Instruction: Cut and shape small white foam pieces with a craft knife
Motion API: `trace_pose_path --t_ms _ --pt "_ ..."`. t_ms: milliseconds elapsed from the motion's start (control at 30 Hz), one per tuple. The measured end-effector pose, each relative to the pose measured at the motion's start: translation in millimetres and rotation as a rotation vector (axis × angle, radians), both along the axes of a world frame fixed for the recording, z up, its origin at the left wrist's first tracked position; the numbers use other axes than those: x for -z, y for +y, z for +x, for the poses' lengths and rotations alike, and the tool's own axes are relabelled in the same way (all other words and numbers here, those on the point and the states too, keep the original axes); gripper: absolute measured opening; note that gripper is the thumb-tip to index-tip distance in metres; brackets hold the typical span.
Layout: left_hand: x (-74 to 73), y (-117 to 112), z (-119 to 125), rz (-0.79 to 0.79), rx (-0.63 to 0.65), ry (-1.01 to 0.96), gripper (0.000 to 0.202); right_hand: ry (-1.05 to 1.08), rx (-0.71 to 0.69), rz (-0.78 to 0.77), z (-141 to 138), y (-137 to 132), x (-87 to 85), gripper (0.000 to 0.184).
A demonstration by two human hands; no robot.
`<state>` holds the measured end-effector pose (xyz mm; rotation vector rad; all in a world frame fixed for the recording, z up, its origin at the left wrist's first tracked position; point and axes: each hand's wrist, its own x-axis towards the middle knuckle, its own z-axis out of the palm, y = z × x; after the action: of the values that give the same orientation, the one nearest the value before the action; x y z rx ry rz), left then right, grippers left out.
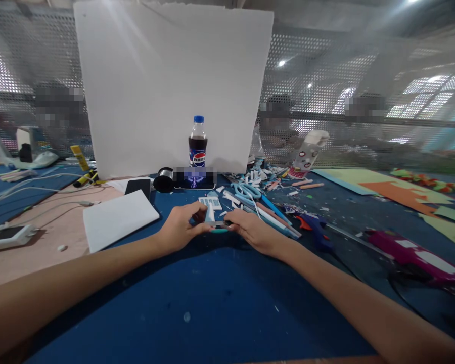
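My left hand (182,225) and my right hand (252,230) meet over the blue table mat (212,293), fingers pinched from both sides on a small flat grey strip (217,224) with a teal edge beneath it. Just behind the strip lies a pale blue-and-white foam cut-out (210,206). Blue-handled scissors (246,191) rest a little beyond my right hand, beside several pens (276,215).
A cola bottle (197,141) stands before an upright white foam board (167,86). A phone (195,179), a tape roll (164,179), a white sheet (117,217), a blue glue gun (314,227), a magenta tool (413,255) and coloured sheets (398,192) surround the hands.
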<state>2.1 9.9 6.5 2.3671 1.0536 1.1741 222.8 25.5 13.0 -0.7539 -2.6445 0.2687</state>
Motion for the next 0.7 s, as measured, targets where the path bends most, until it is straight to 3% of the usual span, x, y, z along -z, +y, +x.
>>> trace_pose_path --t_ms 700 --pt "0.1 0.2 0.4 0.041 0.033 0.031 0.013 0.018 0.001 -0.016 -2.6 -2.1 0.0 0.03"
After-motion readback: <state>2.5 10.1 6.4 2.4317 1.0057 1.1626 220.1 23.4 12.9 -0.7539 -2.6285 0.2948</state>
